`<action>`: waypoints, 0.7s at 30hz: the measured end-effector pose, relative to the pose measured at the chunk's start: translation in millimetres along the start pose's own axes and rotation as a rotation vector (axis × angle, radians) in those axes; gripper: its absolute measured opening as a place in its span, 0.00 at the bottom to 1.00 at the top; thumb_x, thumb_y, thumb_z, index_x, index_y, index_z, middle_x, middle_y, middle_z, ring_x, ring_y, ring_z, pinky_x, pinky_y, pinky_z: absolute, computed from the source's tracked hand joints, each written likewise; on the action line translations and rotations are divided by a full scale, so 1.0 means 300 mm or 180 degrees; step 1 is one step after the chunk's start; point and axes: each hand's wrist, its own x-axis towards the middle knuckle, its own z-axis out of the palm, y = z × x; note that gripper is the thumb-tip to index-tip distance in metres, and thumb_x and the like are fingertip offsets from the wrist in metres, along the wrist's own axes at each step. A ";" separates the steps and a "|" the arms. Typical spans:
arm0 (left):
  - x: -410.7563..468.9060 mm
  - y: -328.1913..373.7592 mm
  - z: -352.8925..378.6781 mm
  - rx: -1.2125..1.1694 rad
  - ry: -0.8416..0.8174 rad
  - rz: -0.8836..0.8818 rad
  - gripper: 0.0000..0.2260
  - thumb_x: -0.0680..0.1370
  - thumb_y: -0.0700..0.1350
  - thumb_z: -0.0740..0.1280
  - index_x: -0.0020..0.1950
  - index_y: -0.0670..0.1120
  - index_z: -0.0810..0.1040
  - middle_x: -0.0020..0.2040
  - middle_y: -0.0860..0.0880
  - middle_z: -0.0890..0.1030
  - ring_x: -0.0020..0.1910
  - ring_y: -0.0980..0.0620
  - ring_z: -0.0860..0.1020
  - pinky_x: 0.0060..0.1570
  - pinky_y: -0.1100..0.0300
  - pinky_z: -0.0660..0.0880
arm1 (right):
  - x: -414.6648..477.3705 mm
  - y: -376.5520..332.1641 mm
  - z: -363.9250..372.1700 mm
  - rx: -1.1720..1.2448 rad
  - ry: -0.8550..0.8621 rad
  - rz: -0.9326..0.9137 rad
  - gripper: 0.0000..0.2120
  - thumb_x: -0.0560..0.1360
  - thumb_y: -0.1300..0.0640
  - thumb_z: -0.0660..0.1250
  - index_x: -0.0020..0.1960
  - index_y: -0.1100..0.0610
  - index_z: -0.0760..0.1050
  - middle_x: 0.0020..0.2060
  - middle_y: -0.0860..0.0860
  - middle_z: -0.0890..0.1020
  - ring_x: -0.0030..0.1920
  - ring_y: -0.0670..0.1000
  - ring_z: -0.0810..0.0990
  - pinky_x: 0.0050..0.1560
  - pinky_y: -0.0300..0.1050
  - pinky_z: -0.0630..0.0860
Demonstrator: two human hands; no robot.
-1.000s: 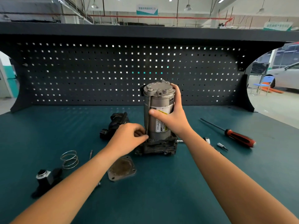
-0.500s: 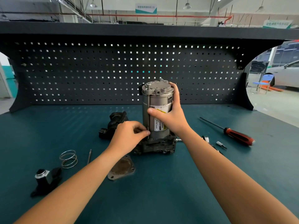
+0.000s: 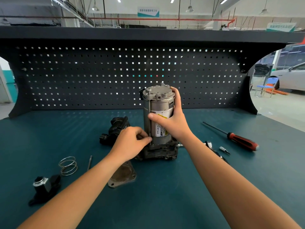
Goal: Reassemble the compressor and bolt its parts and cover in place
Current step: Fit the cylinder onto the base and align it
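Head view: we look down on the bench [image 3: 165,204], with the pegboard [image 3: 99,76] rising at its far edge.
Compressor [image 3: 159,104]: it stands upright at the middle of the bench, a grey cylinder on a dark base block [image 3: 162,152], its capped end on top.
Right grip [image 3: 172,123]: clenched round the compressor, our thumb across the label on the front and our fingers running up the 3 o'clock side to the top cap.
Long bolt [image 3: 149,111]: it runs down the 9 o'clock side of the cylinder, from the top cap to the base block.
Left grip [image 3: 130,144]: our thumb and fingertips pinch the long bolt at its lower end, just above the base block.
Cover plate [image 3: 123,178]: flat on the bench at 7 o'clock from the compressor, partly under our left wrist.
Black housing [image 3: 115,129]: just beside the compressor at 9 o'clock, behind our left grip.
Spring [image 3: 68,166]: at 8 o'clock, well apart from the compressor, with a thin pin [image 3: 89,162] just beside it.
Capped black part [image 3: 43,187]: farther out at 8 o'clock, near the spring.
Screwdriver [image 3: 239,139]: at 3 o'clock, red-and-black handle pointing towards 4 o'clock.
Small bit [image 3: 224,149]: between the screwdriver and our right forearm.
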 end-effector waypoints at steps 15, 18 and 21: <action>0.023 0.135 -0.105 -0.1556 0.1090 0.0386 0.17 0.74 0.48 0.70 0.58 0.62 0.68 0.59 0.59 0.74 0.53 0.65 0.76 0.47 0.72 0.72 | -0.012 -0.010 0.024 0.0001 0.0225 0.0094 0.40 0.62 0.45 0.78 0.64 0.31 0.57 0.54 0.31 0.77 0.51 0.32 0.76 0.45 0.24 0.71; 0.044 0.167 -0.091 -0.1434 0.0795 0.0433 0.23 0.75 0.47 0.68 0.66 0.63 0.64 0.67 0.57 0.69 0.63 0.59 0.71 0.60 0.61 0.71 | -0.014 -0.018 0.033 0.0004 0.0264 0.0157 0.41 0.60 0.41 0.76 0.65 0.31 0.56 0.54 0.35 0.78 0.50 0.34 0.78 0.44 0.24 0.72; 0.047 0.156 -0.093 -0.0832 0.0806 0.0682 0.23 0.76 0.43 0.67 0.69 0.57 0.67 0.64 0.60 0.70 0.66 0.59 0.69 0.64 0.63 0.68 | -0.015 -0.022 0.037 0.0010 0.0278 0.0207 0.40 0.58 0.38 0.73 0.63 0.28 0.55 0.52 0.33 0.79 0.49 0.34 0.78 0.43 0.24 0.72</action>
